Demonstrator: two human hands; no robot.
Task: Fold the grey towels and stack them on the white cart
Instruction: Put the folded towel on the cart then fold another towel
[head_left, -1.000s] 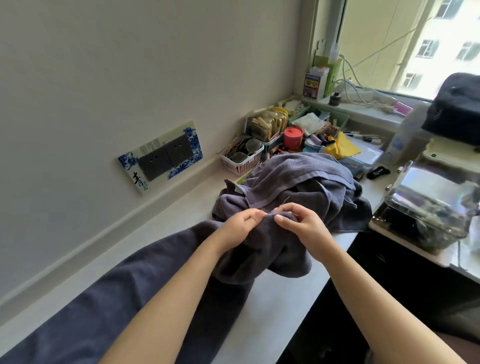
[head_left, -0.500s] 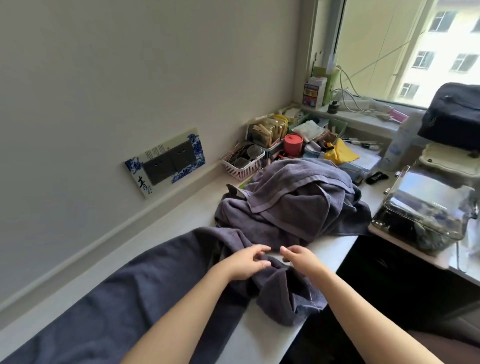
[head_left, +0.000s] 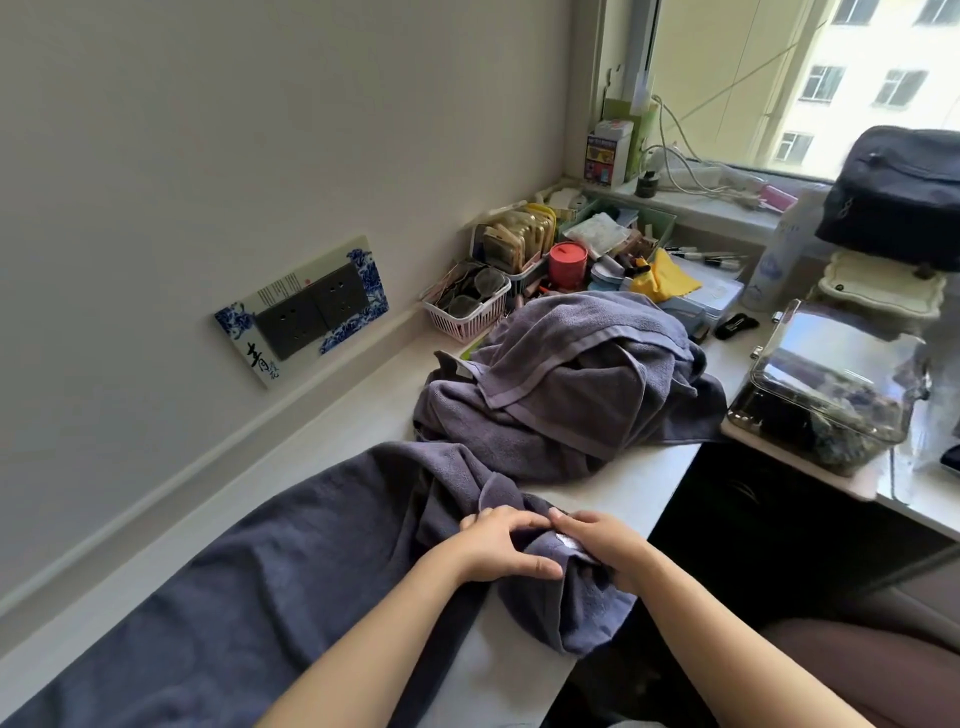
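Both hands meet at the counter's front edge: the left hand (head_left: 501, 545) pinches a bunched fold of the dark grey towel (head_left: 249, 597), and the right hand (head_left: 605, 543) grips the same bunch just beside it, by a small white tag. That towel trails along the white counter (head_left: 639, 483) toward the lower left, while a crumpled heap of grey towels (head_left: 566, 384) sits farther back, near a pink basket (head_left: 462, 314) and a red tub (head_left: 569, 262)
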